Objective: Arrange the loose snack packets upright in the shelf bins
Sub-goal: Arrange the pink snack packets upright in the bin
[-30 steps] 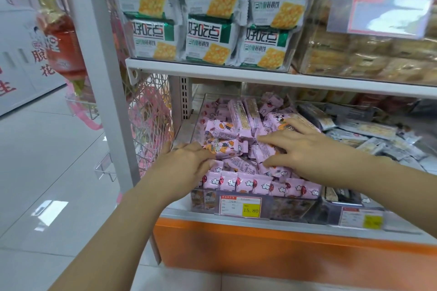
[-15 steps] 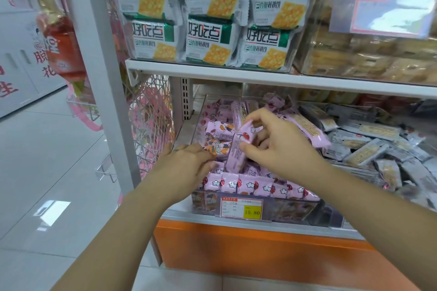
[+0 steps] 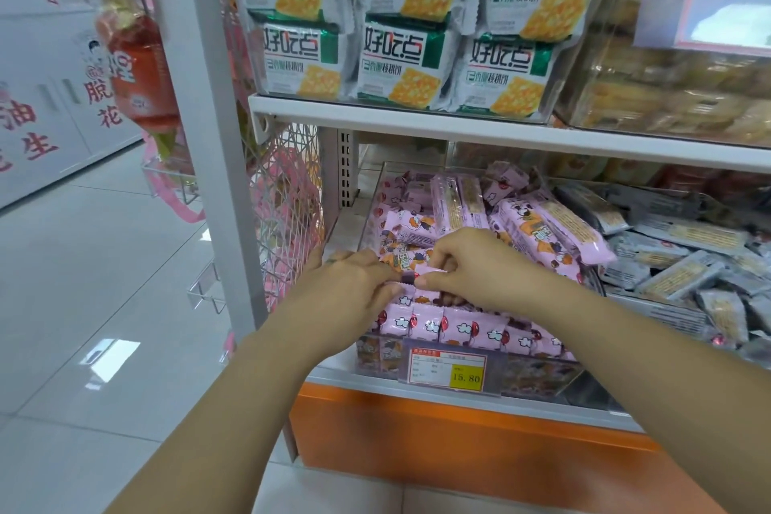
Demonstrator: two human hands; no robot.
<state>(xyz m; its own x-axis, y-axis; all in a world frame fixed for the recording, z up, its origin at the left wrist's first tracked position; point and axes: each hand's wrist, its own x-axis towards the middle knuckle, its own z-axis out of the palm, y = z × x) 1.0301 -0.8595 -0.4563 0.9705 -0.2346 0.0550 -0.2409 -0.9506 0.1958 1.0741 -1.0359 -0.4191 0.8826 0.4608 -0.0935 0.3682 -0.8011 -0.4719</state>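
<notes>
A clear plastic bin [image 3: 538, 378] on the lower shelf holds several pink snack packets. A front row of pink packets [image 3: 463, 328] stands upright behind the bin's front wall; loose pink packets [image 3: 546, 227] lie piled behind. My right hand [image 3: 471, 267] pinches the top edge of one pink packet [image 3: 425, 275] at the left end of the row. My left hand [image 3: 350, 288] holds the packets at the bin's left front corner, its fingers curled against that same packet.
A neighbouring bin to the right holds grey packets [image 3: 684, 263]. A yellow price tag [image 3: 448, 369] hangs on the bin front. Green cracker bags [image 3: 409, 67] fill the shelf above. A white upright post [image 3: 200, 96] stands left, with tiled floor beyond.
My right hand lifted a pink packet from the pile and brought it down to the left end of the front row. My left hand stayed at the bin's left corner.
</notes>
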